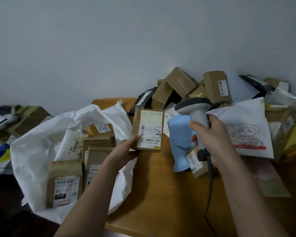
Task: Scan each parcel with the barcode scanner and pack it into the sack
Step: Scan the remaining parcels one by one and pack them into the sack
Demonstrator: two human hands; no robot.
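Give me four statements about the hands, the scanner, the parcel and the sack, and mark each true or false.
1. The left hand holds a brown parcel with its label facing up. True.
2. The right hand is empty. False: it grips the barcode scanner.
3. The white sack already has several parcels in it. True.
4. The held parcel lies inside the sack. False: it is held above the wooden table, beside the sack.

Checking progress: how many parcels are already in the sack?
5 show in the sack: box, box, box, box, white pouch. More may be hidden.
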